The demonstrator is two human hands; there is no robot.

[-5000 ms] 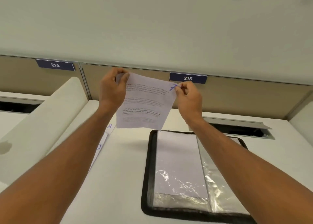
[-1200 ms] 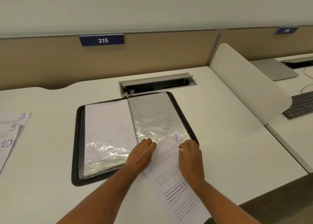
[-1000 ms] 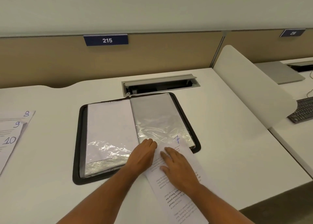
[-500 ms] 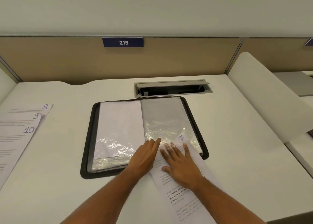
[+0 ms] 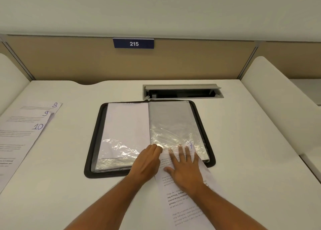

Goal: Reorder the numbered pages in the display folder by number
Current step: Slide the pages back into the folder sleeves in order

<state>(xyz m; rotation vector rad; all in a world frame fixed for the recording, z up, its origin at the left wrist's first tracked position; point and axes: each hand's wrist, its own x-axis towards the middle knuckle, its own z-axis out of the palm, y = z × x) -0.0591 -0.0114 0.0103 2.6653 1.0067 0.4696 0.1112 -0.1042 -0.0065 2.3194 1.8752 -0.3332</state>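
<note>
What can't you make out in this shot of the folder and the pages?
Head view only:
- Page 7: top under the crinkled plastic sleeve and the right hand; bottom cut off by the frame edge; print too small.
- Left hand: fingertips blurred, so grip unclear.
- Pages 8, 9, 10: overlapped, cut by the left edge.
- Left folder page: number not visible.

The white desk (image 5: 66, 177) carries an open display folder (image 5: 207, 130) and, at left, loose pages (image 5: 19, 136).

A blue plate (image 5: 133, 43) on the far partition reads "215". Left, three overlapping sheets carry handwritten "8" (image 5: 54, 105), "9" (image 5: 45, 113) and "10" (image 5: 37, 126). The near page (image 5: 184, 200) shows "way of living", "around strong", "primary".
</note>
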